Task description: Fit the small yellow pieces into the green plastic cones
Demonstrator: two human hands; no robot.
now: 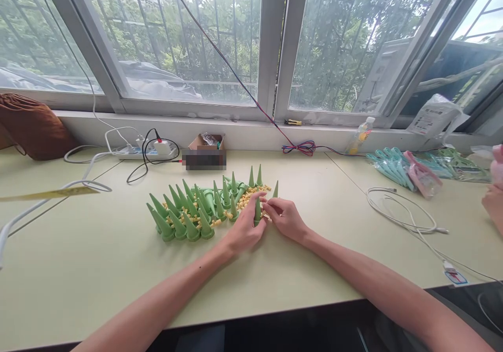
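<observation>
Left hand: the left hand [247, 230] has fingers and thumb curled around a green cone [258, 211], which stands upright near the middle of the bench [118, 284].
Right hand: the right hand [286, 217] has its fingers bunched at that cone's side; I cannot tell whether they pinch anything.
Behind the right hand: another cone [276, 188], point up.
Cone group: many green cones [179, 229] left of the hands, mostly upright, some lying down among them.
Yellow pieces: a loose heap [244, 200] just beyond the left hand; others sit among the cones.
Back edge: power strip [128, 154], small open box [218, 141], bottle [359, 136].
</observation>
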